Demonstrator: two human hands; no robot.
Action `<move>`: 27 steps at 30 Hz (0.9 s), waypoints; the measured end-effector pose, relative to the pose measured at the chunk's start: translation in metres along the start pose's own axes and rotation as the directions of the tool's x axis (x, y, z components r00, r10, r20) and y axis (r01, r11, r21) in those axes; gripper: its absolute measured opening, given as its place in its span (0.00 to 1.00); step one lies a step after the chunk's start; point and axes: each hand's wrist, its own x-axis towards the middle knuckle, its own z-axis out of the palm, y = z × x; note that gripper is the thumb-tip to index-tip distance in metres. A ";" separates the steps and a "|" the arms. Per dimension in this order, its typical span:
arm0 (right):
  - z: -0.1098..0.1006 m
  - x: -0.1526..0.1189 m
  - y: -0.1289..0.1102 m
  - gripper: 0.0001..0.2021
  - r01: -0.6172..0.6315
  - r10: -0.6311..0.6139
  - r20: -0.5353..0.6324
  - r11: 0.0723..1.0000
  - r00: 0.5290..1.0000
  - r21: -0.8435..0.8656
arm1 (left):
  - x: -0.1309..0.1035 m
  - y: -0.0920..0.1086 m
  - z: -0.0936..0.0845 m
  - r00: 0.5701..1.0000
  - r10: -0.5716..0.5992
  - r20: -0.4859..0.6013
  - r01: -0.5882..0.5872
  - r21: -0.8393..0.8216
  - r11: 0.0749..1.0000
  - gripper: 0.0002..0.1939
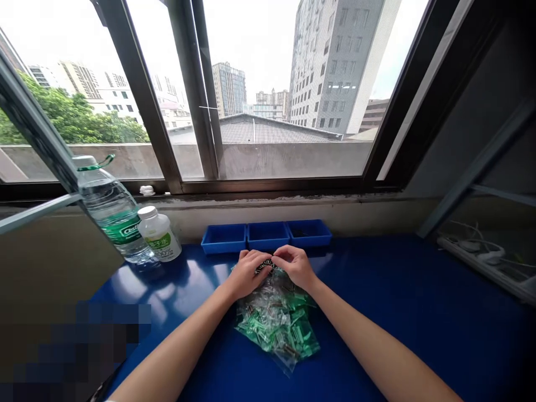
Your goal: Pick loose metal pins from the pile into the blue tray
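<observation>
In the head view, clear plastic bags (pixel 270 329) with green and clear small parts inside lie in a heap on the blue table. Both hands meet over the heap's far end. My left hand (pixel 249 274) is closed, its thumb and fingers gripping a small black-and-white patterned item (pixel 265 267) whose kind I cannot make out. My right hand (pixel 296 267) is closed in a pinch right beside it. Whatever sits between its fingertips is too small to tell. Some dark, thin pieces show through the plastic lower down.
Three joined blue trays (pixel 268 245) stand behind the hands; the right one holds dark bits. At the left are a large water bottle (pixel 113 212) and a white bottle (pixel 160 237). A cable strip (pixel 489 257) runs along the right. The window wall bounds the table (pixel 377 301).
</observation>
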 end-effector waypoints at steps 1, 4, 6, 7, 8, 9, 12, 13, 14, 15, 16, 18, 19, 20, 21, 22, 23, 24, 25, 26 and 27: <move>0.002 -0.001 -0.001 0.11 -0.010 0.009 0.019 1.000 1.000 0.022 | 0.000 0.001 0.000 1.000 -0.006 0.007 0.006 0.001 1.000 0.16; 0.001 -0.001 -0.004 0.10 -0.003 0.005 0.055 1.000 0.998 -0.028 | 0.000 0.001 0.002 0.999 -0.031 -0.023 0.031 0.012 0.999 0.18; -0.002 0.001 -0.005 0.10 0.014 -0.005 0.075 0.992 0.997 -0.122 | 0.000 -0.003 0.003 0.998 -0.039 -0.054 0.041 0.028 0.999 0.17; -0.005 0.002 -0.005 0.10 0.020 -0.007 0.082 0.986 0.997 -0.163 | -0.001 -0.006 0.004 0.996 -0.045 -0.071 0.048 0.035 0.998 0.17; -0.008 0.005 -0.003 0.10 0.021 -0.007 0.075 0.981 0.997 -0.191 | -0.001 -0.008 0.004 0.994 -0.056 -0.091 0.060 0.043 0.997 0.16; -0.011 0.007 -0.001 0.10 0.017 -0.006 0.054 0.979 0.998 -0.202 | -0.001 -0.011 0.004 0.991 -0.075 -0.115 0.081 0.050 0.995 0.16; -0.028 0.017 0.014 0.13 -0.005 -0.022 -0.142 0.981 0.990 -0.192 | -0.003 -0.022 0.003 0.969 -0.151 -0.194 0.168 0.072 0.983 0.15; -0.036 0.021 0.021 0.14 -0.011 -0.036 -0.232 0.980 0.972 -0.198 | -0.003 -0.026 0.003 0.961 -0.178 -0.211 0.199 0.080 0.977 0.14; -0.045 0.024 0.028 0.16 -0.022 -0.047 -0.319 0.978 0.947 -0.208 | -0.003 -0.030 0.002 0.953 -0.208 -0.222 0.232 0.087 0.969 0.13; -0.054 0.026 0.035 0.17 -0.042 -0.055 -0.421 0.975 0.905 -0.217 | -0.004 -0.033 0.002 0.943 -0.242 -0.229 0.268 0.089 0.959 0.12; -0.064 0.028 0.042 0.18 -0.071 -0.052 -0.503 0.973 0.863 -0.222 | -0.003 -0.036 0.002 0.933 -0.278 -0.230 0.305 0.089 0.948 0.12; -0.082 0.030 0.055 0.21 -0.113 -0.037 -0.587 0.970 0.809 -0.217 | -0.003 -0.039 0.002 0.917 -0.336 -0.216 0.361 0.087 0.929 0.11; -0.088 0.030 0.059 0.22 -0.131 -0.024 -0.602 0.968 0.798 -0.213 | -0.003 -0.040 0.002 0.915 -0.347 -0.203 0.371 0.091 0.924 0.11; -0.092 0.031 0.063 0.23 -0.147 -0.012 -0.608 0.966 0.794 -0.211 | -0.003 -0.040 0.002 0.919 -0.346 -0.188 0.369 0.099 0.924 0.11; -0.093 0.031 0.064 0.24 -0.160 0.001 -0.609 0.965 0.793 -0.207 | -0.002 -0.039 0.003 0.925 -0.338 -0.175 0.359 0.108 0.927 0.12; -0.093 0.033 0.062 0.25 -0.170 0.013 -0.609 0.965 0.793 -0.200 | -0.002 -0.038 0.003 0.930 -0.330 -0.164 0.350 0.114 0.930 0.12; -0.090 0.034 0.058 0.25 -0.173 0.024 -0.609 0.967 0.793 -0.186 | -0.002 -0.038 0.004 0.932 -0.325 -0.158 0.344 0.116 0.932 0.12; -0.085 0.035 0.050 0.24 -0.170 0.037 -0.606 0.972 0.795 -0.165 | -0.002 -0.037 0.004 0.932 -0.326 -0.155 0.345 0.113 0.932 0.12; -0.080 0.035 0.039 0.21 -0.156 0.046 -0.607 0.979 0.793 -0.129 | -0.002 -0.037 0.005 0.930 -0.334 -0.155 0.352 0.109 0.930 0.12; -0.075 0.034 0.024 0.18 -0.126 0.057 -0.593 0.989 0.803 -0.075 | -0.002 -0.037 0.005 0.926 -0.345 -0.155 0.362 0.105 0.926 0.13; -0.072 0.030 0.007 0.15 -0.090 0.064 -0.555 0.996 0.829 -0.019 | -0.003 -0.038 0.005 0.922 -0.355 -0.154 0.372 0.100 0.923 0.13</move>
